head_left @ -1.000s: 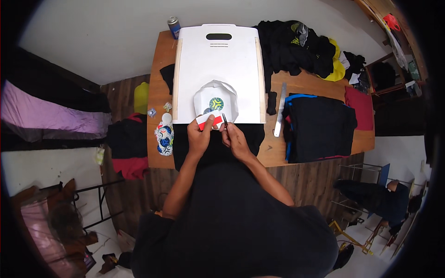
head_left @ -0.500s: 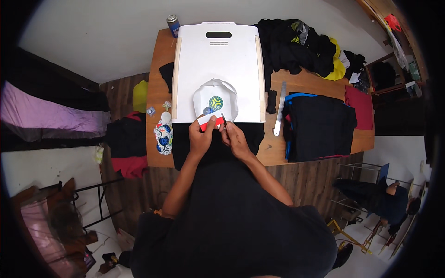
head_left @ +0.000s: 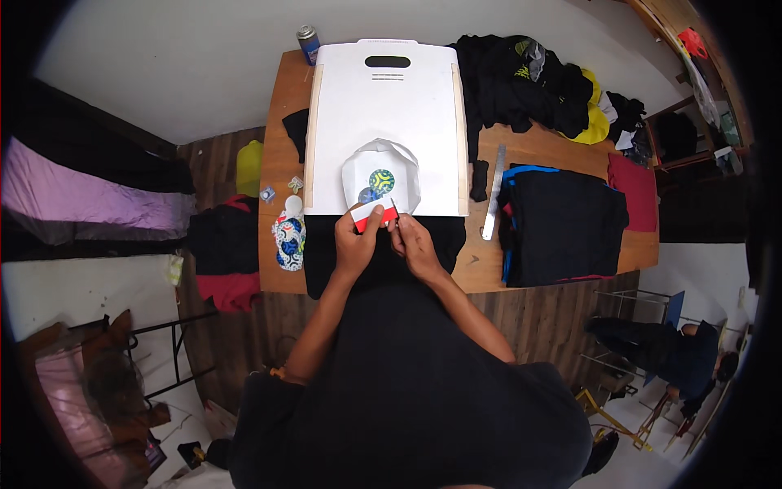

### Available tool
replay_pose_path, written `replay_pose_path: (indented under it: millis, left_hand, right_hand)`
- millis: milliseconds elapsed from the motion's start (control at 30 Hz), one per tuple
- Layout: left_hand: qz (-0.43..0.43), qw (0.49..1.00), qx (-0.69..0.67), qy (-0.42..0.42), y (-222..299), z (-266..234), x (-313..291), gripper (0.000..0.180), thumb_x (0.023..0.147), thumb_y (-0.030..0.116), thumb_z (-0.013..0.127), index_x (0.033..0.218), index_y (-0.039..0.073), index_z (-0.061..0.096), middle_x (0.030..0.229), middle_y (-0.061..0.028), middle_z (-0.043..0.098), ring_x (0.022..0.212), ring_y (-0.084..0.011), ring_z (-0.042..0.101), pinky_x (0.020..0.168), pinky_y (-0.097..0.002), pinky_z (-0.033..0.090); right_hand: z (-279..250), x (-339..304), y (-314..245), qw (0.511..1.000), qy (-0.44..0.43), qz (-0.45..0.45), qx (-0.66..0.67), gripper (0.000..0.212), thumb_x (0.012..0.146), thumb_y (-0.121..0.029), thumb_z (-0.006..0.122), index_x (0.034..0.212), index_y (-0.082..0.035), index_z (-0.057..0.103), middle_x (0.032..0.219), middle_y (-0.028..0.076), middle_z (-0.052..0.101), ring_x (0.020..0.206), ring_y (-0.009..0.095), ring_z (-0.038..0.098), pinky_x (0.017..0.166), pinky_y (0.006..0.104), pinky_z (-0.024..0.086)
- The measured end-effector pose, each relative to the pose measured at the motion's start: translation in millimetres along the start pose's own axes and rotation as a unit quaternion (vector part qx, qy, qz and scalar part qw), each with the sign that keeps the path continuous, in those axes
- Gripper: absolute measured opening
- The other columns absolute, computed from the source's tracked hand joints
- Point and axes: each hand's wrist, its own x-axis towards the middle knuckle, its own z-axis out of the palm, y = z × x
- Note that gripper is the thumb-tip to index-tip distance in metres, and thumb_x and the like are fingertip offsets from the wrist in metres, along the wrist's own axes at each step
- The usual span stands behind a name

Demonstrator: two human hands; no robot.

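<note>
My left hand pinches a small flat red-and-white piece between thumb and fingers. Close beside it, my right hand is closed on a thin dark pointed tool, apparently small scissors, whose tip meets the piece's right edge. Its handles are hidden by the fingers. Just beyond both hands, a white many-sided shallow tray rests on the white board. Inside it lie a round green-and-blue patterned cutout and a bluish one, partly covered. Black cloth lies under the board's near edge.
On the wooden table are patterned cutouts at left and a spray can at the back. To the right lie a metal ruler, folded black garments and piled black clothing. Another person is at far right.
The view has shifted slightly. My hands stay together over the tray's near edge, still gripping the piece and the tool; the tool's tip lies a little differently against the piece's right edge.
</note>
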Motion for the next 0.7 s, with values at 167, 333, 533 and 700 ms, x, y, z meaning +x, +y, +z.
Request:
replay_pose_path:
  millis: [167, 333, 533, 700]
  left_hand:
    - [-0.032, 0.999, 0.002, -0.029, 3.6, 0.9, 0.0, 0.021, 0.094, 0.016, 0.063, 0.086, -0.003, 0.066, 0.073, -0.0017, 0.065, 0.068, -0.0051, 0.056, 0.061, -0.0222, 0.045]
    - [-0.001, 1.0, -0.006, -0.006, 4.3, 0.5, 0.4, 0.02, 0.093, 0.016, 0.063, 0.086, -0.003, 0.066, 0.073, -0.0021, 0.065, 0.068, -0.005, 0.057, 0.061, -0.0218, 0.045]
    - [-0.006, 1.0, -0.004, -0.013, 5.4, -0.1, -0.7, 0.02, 0.093, 0.015, 0.063, 0.085, -0.003, 0.066, 0.073, -0.002, 0.065, 0.068, -0.0051, 0.058, 0.061, -0.0217, 0.044]
    - [-0.005, 1.0, -0.004, -0.018, 5.8, -0.5, -0.6, 0.019, 0.093, 0.015, 0.063, 0.086, -0.003, 0.066, 0.073, -0.0018, 0.065, 0.068, -0.0052, 0.058, 0.061, -0.0218, 0.045]
  right_hand:
    - [1.3, -0.5, 0.9, 0.998, 0.0, -0.039, 0.044, 0.036, 0.106, -0.034, 0.031, 0.1, -0.005, 0.052, 0.061, -0.002, 0.037, 0.052, 0.007, 0.031, 0.048, 0.0223, 0.027]
    - [0.9, -0.5, -1.4, 1.0, 0.013, -0.005, 0.02, 0.037, 0.106, -0.034, 0.031, 0.1, -0.004, 0.053, 0.06, -0.002, 0.036, 0.052, 0.007, 0.031, 0.049, 0.0223, 0.028]
    - [0.9, 1.3, -1.1, 1.0, 0.012, -0.006, 0.013, 0.038, 0.106, -0.034, 0.031, 0.1, -0.003, 0.053, 0.06, -0.002, 0.036, 0.052, 0.007, 0.031, 0.049, 0.0225, 0.028]
    - [0.3, 0.6, 1.6, 1.0, 0.018, -0.002, 0.007, 0.038, 0.106, -0.034, 0.031, 0.099, -0.003, 0.053, 0.059, -0.002, 0.036, 0.051, 0.007, 0.031, 0.048, 0.0227, 0.028]
